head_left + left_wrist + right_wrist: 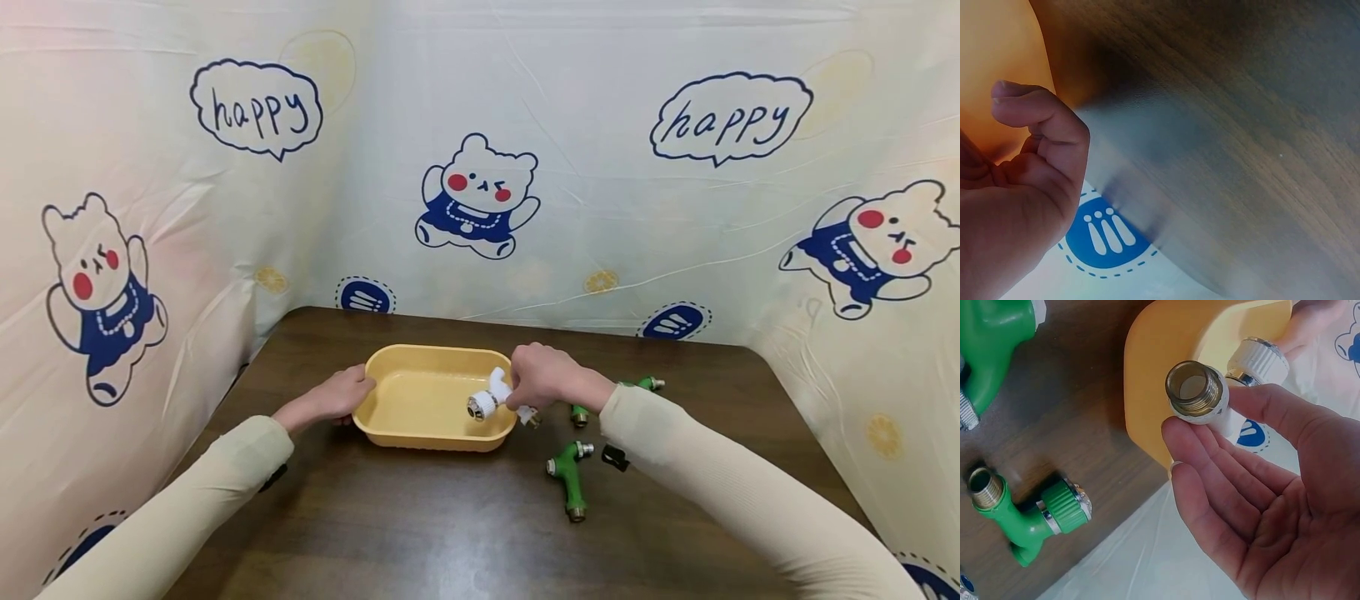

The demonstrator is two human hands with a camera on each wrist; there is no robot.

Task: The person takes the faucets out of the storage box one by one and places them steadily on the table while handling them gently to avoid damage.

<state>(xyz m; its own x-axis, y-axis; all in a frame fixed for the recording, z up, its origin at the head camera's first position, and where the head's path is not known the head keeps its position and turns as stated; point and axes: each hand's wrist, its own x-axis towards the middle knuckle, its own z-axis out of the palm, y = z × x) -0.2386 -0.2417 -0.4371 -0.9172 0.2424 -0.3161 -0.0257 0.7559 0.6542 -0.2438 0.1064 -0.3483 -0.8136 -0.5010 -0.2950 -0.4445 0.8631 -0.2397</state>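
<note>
My left hand (pixel 337 396) grips the left end of a yellow plastic basin (pixel 431 442), which sits on the table. Its fingers curl at the basin's wall in the left wrist view. Over the basin's right end, my right hand (pixel 546 373) pinches a white tap (pixel 495 390) between thumb and fingers. The tap has a ribbed white knob (pixel 1260 361) and a threaded brass inlet (pixel 1192 387) that faces the right wrist camera. The bottom of the basin shows bare in the head view.
A green tap (pixel 572 483) with metal ends lies on the brown table (pixel 375 533) right of the basin. Another green tap (pixel 1022 519) lies farther back, partly hidden by the right wrist in the head view. A printed cloth (pixel 600 208) encloses the table's back and sides.
</note>
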